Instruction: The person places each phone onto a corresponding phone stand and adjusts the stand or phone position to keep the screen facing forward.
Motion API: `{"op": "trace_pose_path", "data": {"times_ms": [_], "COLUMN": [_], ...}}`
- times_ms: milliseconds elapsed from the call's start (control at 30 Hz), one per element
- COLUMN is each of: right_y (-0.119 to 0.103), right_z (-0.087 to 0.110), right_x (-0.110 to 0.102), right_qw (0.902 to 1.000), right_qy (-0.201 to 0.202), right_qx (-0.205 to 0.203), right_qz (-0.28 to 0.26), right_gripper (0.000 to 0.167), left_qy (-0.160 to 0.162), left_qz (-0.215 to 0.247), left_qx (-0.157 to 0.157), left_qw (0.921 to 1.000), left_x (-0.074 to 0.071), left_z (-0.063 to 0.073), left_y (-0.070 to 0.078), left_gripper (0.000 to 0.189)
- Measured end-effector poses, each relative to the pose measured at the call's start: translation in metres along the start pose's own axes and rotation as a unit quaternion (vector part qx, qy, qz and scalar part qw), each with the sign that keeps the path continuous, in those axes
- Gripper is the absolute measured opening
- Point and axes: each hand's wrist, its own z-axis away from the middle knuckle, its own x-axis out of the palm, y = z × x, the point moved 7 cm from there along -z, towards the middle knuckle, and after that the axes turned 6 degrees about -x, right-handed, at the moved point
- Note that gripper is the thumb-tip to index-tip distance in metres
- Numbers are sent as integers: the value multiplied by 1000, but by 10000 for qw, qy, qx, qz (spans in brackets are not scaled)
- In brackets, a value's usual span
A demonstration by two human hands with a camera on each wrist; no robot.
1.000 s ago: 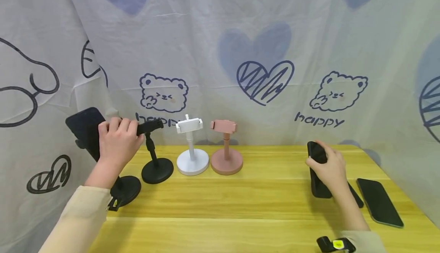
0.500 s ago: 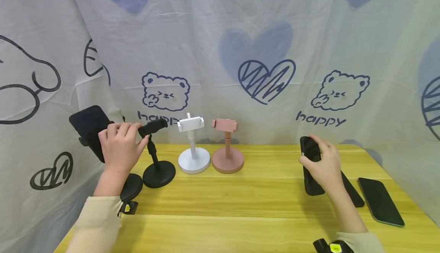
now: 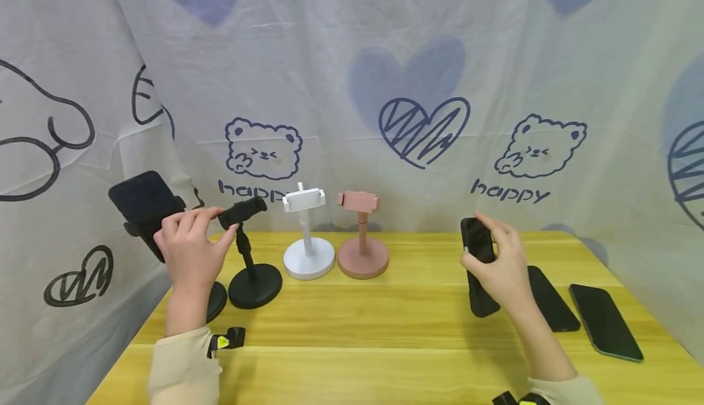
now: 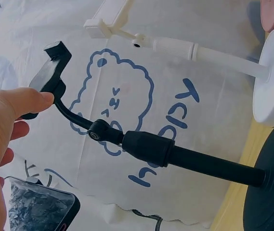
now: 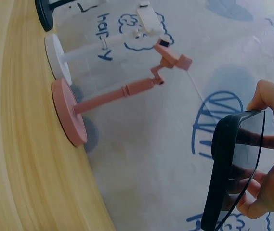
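Note:
My left hand (image 3: 189, 246) pinches the clamp (image 3: 242, 211) of a black phone stand, whose round base (image 3: 255, 287) rests on the table. In the left wrist view, the thumb presses on that clamp (image 4: 50, 77) and the other fingers are partly hidden. Over at the right, my right hand (image 3: 503, 273) grips a black phone (image 3: 480, 240) by its long edges, raised above the table and tilted. The right wrist view shows this phone (image 5: 223, 159) from its side, thumb and fingers around it. Beside my left hand, another phone (image 3: 142, 197) sits in a second black stand.
A white phone stand (image 3: 309, 259) and a pink one (image 3: 363, 258) stand side by side at the back, their clamps holding nothing. Two dark phones, one inner (image 3: 552, 301) and one outer (image 3: 607, 325), lie on the wooden table (image 3: 385, 332) at right. A printed curtain (image 3: 330, 87) hangs behind.
My right hand has moved left with the phone, baring more of the phone beneath. My left hand has shifted onto the black stand's clamp, and that stand sits slightly nearer.

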Motion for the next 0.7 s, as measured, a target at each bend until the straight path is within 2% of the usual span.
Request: {"op": "trace_pose_path", "data": {"times_ms": [167, 300, 467, 700], "right_y": [-12, -26, -44, -68], "right_z": [1, 0, -1, 0], "right_x": [13, 22, 29, 40], "right_qw": [9993, 9982, 9971, 9938], "right_qy": [-77, -117, -3, 224], "right_qx": [-244, -421, -662, -1001], "right_qz": [-264, -412, -368, -425], "right_gripper": [72, 73, 74, 75], "left_qy": [-32, -143, -242, -285], "left_qz": [-47, -65, -22, 10], "left_qx": [92, 0, -108, -79], "left_qw": [9999, 9999, 9996, 9996], "left_x": [-1, -1, 1, 5], "left_z": [-1, -2, 0, 1], "left_y": [1, -1, -1, 4], "left_gripper": [34, 35, 36, 36]}}
